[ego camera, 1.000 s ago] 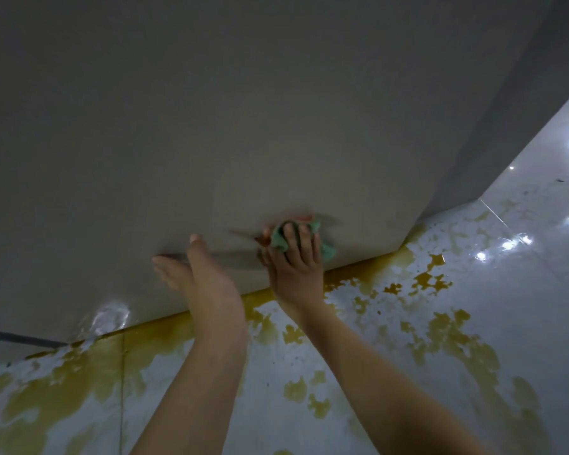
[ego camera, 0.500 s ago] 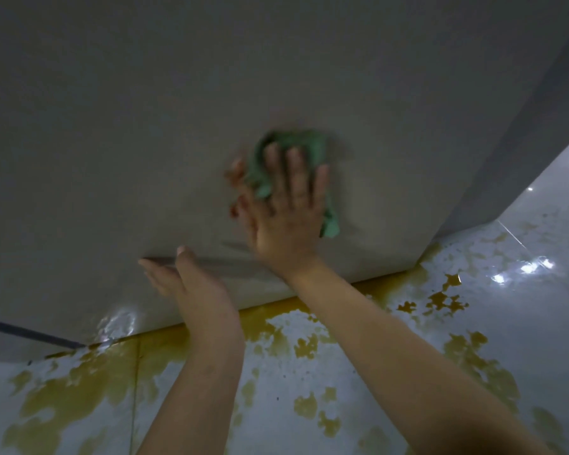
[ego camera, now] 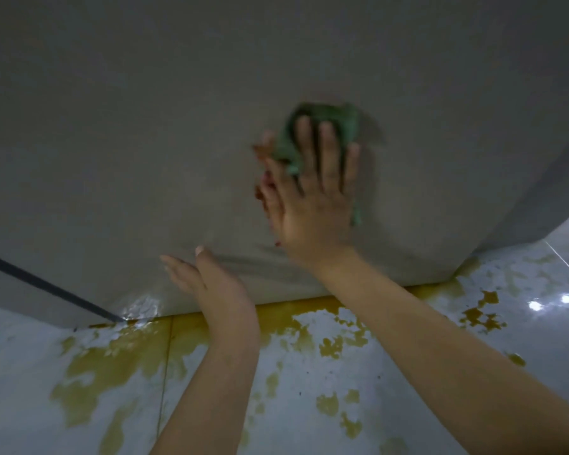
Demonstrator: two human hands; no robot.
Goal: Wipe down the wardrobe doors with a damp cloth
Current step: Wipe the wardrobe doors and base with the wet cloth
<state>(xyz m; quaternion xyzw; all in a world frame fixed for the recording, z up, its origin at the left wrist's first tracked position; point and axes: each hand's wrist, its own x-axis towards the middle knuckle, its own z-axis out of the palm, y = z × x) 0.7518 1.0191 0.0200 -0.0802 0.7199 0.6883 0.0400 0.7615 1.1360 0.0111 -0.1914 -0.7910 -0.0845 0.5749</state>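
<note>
The grey wardrobe door (ego camera: 145, 126) fills the upper part of the head view. My right hand (ego camera: 312, 198) presses a crumpled green cloth (ego camera: 335, 118) flat against the door with straight, spread fingers; the cloth shows above my fingertips and along the right edge of my palm. My left hand (ego camera: 207, 280) rests on the door lower down and to the left, fingers straight and together. Both hands lie near the door's bottom edge.
The door's right corner (ego camera: 463, 267) ends where a darker side panel (ego camera: 539, 192) recedes. A dark gap (ego camera: 46, 290) runs along the lower left. Below lies a glossy tiled floor (ego camera: 408, 405) with yellow-brown patches and bright light reflections at the right.
My right hand has swept the cloth upward and to the right along the door from near its bottom edge. My left hand has stayed flat against the door in about the same spot.
</note>
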